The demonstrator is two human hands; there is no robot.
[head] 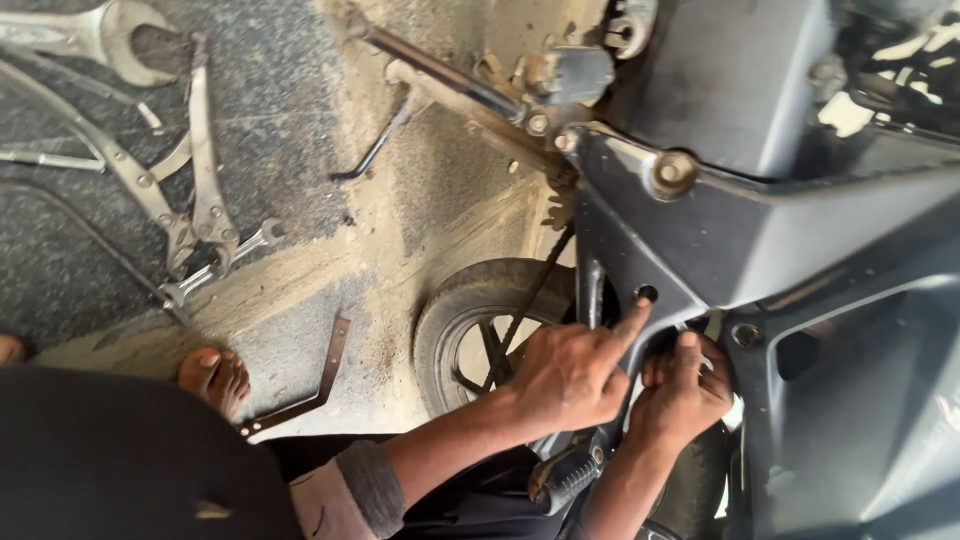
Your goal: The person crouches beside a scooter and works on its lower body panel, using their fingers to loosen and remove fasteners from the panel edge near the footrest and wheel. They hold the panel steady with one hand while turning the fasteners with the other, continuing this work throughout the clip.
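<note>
A black motorcycle side panel fills the right half of the view, with a small round hole near its lower edge. My left hand has its index finger stretched out, the tip touching the panel just below that hole; the other fingers are curled with nothing visible in them. My right hand is close beside it, under the panel's lower edge, thumb up against the edge and fingers curled behind it. Whatever those fingers hold is hidden.
A tyre stands just left of my hands and a ribbed footpeg below them. Spanners and pliers lie on a dark mat at the upper left. A bent metal strip and a bare foot rest on the dusty floor.
</note>
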